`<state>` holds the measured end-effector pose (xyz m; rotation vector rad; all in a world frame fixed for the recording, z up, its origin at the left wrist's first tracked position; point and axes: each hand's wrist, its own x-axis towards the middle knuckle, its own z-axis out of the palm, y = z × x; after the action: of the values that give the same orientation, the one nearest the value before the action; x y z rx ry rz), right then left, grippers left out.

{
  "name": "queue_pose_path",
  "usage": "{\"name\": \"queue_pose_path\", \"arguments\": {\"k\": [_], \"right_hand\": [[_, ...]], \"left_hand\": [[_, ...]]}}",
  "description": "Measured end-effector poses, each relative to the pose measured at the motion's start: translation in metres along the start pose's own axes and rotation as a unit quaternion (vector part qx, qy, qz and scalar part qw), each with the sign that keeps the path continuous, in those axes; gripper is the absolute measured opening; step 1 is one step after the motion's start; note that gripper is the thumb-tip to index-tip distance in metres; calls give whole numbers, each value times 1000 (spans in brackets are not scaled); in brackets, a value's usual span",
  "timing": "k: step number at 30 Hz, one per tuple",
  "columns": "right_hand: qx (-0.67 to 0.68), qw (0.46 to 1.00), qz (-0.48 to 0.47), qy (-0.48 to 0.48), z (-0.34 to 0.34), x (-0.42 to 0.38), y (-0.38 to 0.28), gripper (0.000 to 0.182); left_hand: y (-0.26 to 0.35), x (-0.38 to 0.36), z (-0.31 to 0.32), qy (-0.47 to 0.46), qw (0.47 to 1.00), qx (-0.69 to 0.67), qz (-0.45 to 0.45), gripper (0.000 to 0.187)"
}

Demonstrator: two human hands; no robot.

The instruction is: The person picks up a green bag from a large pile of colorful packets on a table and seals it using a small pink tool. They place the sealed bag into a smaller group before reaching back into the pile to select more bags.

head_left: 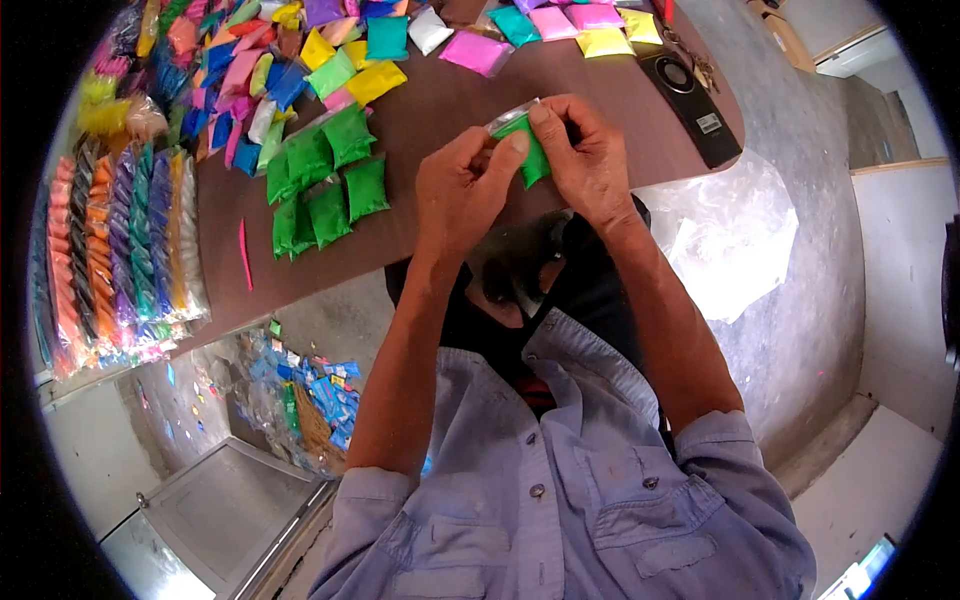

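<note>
Between my two hands, above the table's front edge, is a small clear plastic bag of green filling [535,158]. My left hand [465,185] pinches the bag's top edge at its left end, thumb against the fingers. On the other end, my right hand [583,155] grips the same top edge with thumb and fingertips. The bag hangs below the fingers, its upper strip transparent. To the left of my left hand lie several filled green bags [328,213] grouped on the brown table [430,100].
Many coloured packets [375,82] cover the table's back left. Long bags of twisted coloured strips [125,235] lie at the left, near a pink stick [245,255]. A black phone-like device [690,105] and keys [700,65] are at right. Clear plastic sheeting [735,235] lies beyond the edge.
</note>
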<state>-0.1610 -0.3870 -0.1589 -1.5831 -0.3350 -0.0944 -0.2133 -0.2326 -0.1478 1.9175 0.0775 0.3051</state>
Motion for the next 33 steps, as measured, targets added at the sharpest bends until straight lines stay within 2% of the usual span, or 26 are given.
{"name": "queue_pose_path", "arguments": {"k": [7,11,13,16,22,26,28,33], "right_hand": [[-67,997,18,-43,2,4,3,32],[-49,997,22,-57,-1,5,5,31],[-6,998,26,-53,-2,4,5,29],[9,999,22,-34,-2,2,5,27],[22,999,2,-27,-3,2,6,27],[12,999,-18,-28,-1,4,8,31],[-74,996,-1,-57,-1,6,4,35],[-64,996,14,-56,-1,5,4,37]], "left_hand": [[-14,2,0,12,997,-39,59,29],[-13,1,1,12,996,-66,53,27],[-4,0,1,9,999,-40,-1,28],[5,0,2,10,1000,7,28,30],[-3,0,2,-19,999,32,21,29],[-10,0,2,-3,999,-19,33,25],[-12,2,-1,6,999,-16,52,22],[-7,2,1,10,999,-25,28,24]]}}
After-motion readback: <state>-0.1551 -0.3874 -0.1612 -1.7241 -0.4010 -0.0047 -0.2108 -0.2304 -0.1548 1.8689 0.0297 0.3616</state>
